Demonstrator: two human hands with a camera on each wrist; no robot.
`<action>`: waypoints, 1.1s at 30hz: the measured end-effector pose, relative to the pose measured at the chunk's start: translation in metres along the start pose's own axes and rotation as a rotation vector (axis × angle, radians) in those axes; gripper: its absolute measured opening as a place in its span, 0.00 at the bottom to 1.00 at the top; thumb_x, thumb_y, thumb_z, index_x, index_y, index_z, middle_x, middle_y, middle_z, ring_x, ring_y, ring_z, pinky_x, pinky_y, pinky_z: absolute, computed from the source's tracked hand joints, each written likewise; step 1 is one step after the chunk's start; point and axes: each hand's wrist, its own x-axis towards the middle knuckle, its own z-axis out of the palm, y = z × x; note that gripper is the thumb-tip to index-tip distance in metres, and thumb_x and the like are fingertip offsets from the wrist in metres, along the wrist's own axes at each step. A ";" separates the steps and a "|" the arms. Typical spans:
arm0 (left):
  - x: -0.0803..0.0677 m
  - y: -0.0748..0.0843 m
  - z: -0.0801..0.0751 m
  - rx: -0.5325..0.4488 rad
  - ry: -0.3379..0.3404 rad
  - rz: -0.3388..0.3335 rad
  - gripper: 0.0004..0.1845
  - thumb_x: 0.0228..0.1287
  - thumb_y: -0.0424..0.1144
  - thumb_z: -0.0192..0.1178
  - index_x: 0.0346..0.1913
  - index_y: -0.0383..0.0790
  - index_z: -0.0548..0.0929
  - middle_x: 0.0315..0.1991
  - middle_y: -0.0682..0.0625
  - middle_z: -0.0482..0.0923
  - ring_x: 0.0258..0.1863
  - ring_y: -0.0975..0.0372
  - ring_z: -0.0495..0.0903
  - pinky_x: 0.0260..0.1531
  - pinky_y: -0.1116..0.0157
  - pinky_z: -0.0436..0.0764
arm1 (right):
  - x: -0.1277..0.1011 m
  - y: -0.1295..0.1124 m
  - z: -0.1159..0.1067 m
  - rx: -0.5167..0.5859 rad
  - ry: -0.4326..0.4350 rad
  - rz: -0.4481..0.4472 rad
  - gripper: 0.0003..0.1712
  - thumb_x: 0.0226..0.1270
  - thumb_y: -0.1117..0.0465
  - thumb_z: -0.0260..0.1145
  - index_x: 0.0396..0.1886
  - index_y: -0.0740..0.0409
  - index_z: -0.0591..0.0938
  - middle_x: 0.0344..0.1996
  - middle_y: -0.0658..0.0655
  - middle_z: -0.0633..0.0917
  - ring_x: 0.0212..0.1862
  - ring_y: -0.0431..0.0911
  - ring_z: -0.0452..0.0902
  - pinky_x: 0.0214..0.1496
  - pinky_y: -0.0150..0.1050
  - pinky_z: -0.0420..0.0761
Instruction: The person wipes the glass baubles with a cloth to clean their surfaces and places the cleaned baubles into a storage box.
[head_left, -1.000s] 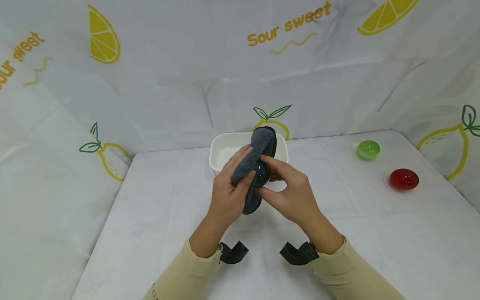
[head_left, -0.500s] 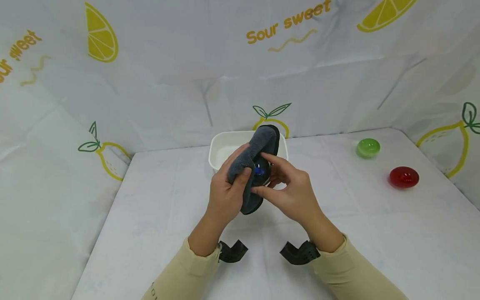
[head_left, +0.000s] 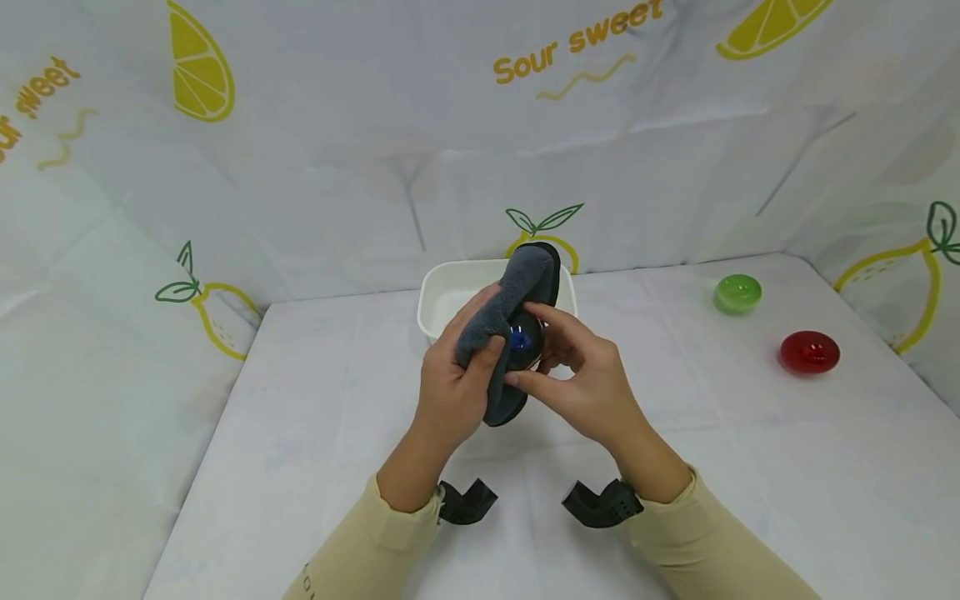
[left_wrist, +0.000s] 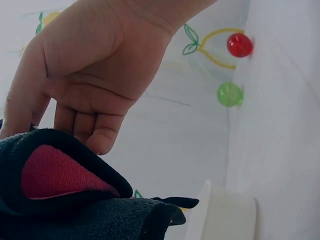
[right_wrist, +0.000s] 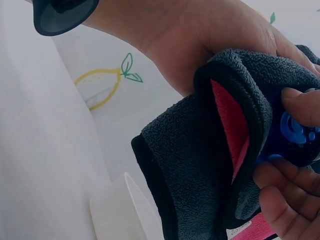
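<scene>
Head view: blue ball [head_left: 521, 341] inside cloth-wrapped grip.

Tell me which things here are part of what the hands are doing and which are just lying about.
In use:
left hand gripping the dark grey fleece cloth
right hand pinching the blue object against that cloth

Lying about:
white tub
green bowl
red bowl

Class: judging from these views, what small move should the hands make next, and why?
Probably turn the blue bowl a little inside the cloth: the left hand wraps cloth round it, and the right hand pinches its rim.
</scene>
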 end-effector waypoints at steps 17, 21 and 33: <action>0.001 0.000 0.001 -0.040 0.016 0.014 0.30 0.73 0.55 0.50 0.68 0.37 0.72 0.67 0.46 0.73 0.65 0.56 0.74 0.64 0.58 0.74 | 0.002 0.004 0.003 -0.055 0.041 -0.152 0.40 0.43 0.77 0.78 0.61 0.62 0.76 0.39 0.58 0.86 0.35 0.43 0.79 0.37 0.31 0.81; 0.001 0.001 0.001 -0.056 0.013 -0.002 0.30 0.73 0.55 0.50 0.68 0.38 0.72 0.65 0.46 0.74 0.63 0.57 0.75 0.62 0.58 0.75 | 0.001 0.004 0.003 -0.088 0.065 -0.192 0.38 0.44 0.78 0.76 0.59 0.63 0.77 0.43 0.59 0.85 0.36 0.43 0.79 0.40 0.29 0.80; 0.000 0.001 -0.001 -0.039 0.024 -0.089 0.34 0.71 0.61 0.48 0.68 0.40 0.73 0.65 0.48 0.76 0.61 0.59 0.77 0.60 0.60 0.77 | 0.002 0.003 0.002 -0.119 0.056 -0.220 0.40 0.45 0.76 0.75 0.63 0.59 0.77 0.46 0.59 0.83 0.41 0.43 0.78 0.43 0.29 0.78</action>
